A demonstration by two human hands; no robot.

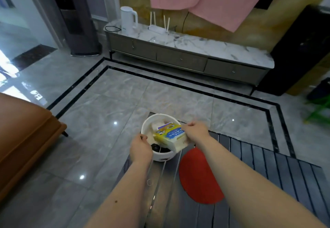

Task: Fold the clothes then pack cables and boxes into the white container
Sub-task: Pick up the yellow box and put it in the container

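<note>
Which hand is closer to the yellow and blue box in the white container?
Right. The right hand grips the far right end of the yellow and blue box. The left hand is apart from it, at the left rim of the white container.

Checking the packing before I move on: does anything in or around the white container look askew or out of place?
Yes. The yellow and blue box lies tilted across the white container, its near end jutting over the rim instead of sitting inside. The right hand grips it; the left hand holds the rim. Dark cables sit beneath.
</note>
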